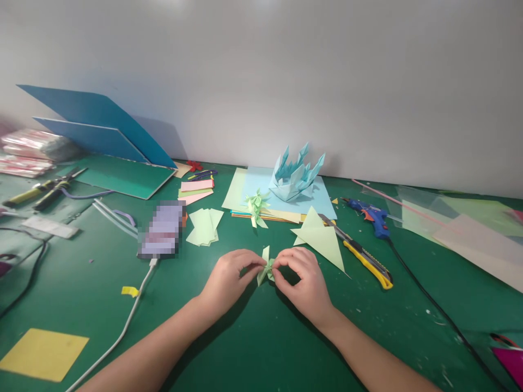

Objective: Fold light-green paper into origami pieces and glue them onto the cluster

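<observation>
My left hand (pixel 231 275) and my right hand (pixel 304 280) meet over the green table (pixel 253 337), both pinching a small light green folded paper piece (pixel 265 267) between their fingertips. The piece is partly hidden by my fingers. Just beyond my right hand lies a light green folded paper triangle (pixel 322 237). A finished small green paper flower (pixel 256 206) rests farther back on a stack of coloured paper sheets (pixel 245 190).
A yellow utility knife (pixel 363 258) and a blue glue gun (pixel 371 215) lie to the right. A blue origami crown shape (pixel 296 174) stands at the back. A phone (pixel 163 228) with a white cable, folded green papers (pixel 204 226), pliers (pixel 44 190) and a yellow paper square (pixel 43 354) lie left.
</observation>
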